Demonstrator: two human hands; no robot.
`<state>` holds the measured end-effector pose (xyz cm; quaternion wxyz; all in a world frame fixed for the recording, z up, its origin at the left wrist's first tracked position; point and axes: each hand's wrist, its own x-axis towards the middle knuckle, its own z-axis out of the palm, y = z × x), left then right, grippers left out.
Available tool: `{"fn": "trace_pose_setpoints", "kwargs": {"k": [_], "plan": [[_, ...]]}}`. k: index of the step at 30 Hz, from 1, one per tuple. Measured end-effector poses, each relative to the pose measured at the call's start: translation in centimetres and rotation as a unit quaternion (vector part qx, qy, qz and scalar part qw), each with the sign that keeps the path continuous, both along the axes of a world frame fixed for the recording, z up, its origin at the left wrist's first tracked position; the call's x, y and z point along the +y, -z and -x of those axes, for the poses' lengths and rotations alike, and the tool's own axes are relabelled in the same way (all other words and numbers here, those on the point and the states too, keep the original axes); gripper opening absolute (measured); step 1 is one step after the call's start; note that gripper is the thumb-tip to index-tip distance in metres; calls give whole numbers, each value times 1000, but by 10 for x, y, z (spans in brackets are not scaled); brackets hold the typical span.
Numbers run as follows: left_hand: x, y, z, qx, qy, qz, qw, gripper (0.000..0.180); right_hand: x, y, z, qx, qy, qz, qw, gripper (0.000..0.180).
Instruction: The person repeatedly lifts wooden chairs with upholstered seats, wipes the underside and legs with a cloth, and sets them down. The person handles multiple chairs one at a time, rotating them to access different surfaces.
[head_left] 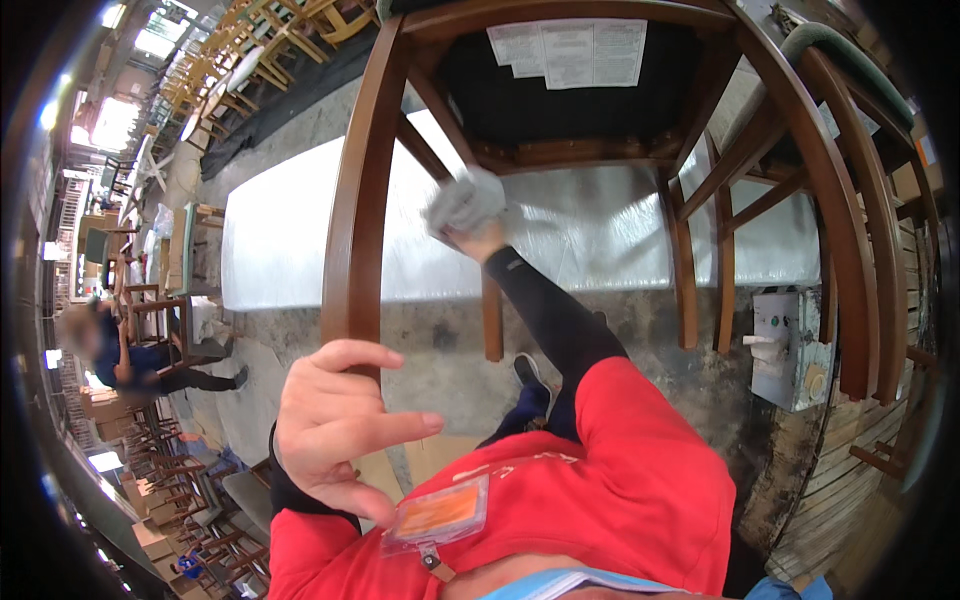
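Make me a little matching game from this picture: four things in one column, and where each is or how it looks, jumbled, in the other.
Things:
1. Right hand
2. Left hand
3. Printed sheets
4. Badge

Places and states:
A. On the black underside of a seat
B. Orange, in front of the red shirt
C. Holding a pale, blurred cloth-like bundle
D. Open, in front of a brown chair leg

Pairs: 1-C, 2-D, 3-A, 4-B
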<state>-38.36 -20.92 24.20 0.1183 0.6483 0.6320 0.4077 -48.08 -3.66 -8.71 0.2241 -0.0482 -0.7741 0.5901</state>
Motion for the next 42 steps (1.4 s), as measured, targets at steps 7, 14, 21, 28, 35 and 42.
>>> {"fn": "trace_pose_setpoints", "kwargs": {"k": [7, 14, 21, 28, 35, 42], "plan": [[-21, 5, -11, 4, -51, 6, 999, 62, -39, -97, 60, 191, 117, -61, 973, 41], [-10, -3, -7, -13, -62, 13, 998, 48, -3, 39, 19, -65, -108, 586, 801, 26], [3, -1, 4, 15, 14, 4, 1000, 44, -18, -73, 82, 254, -17, 342, 905, 55], [-2, -1, -13, 1, -77, -3, 997, 47, 19, -3, -24, -62, 38, -188, 980, 28], [1, 7, -15, -21, -138, 3, 990, 47, 196, -51, -113, -312, 452, -272, 791, 30], [-5, 3, -14, 19, -95, 11, 995, 44, 313, -41, -139, -19, 589, -467, 660, 24]]}}
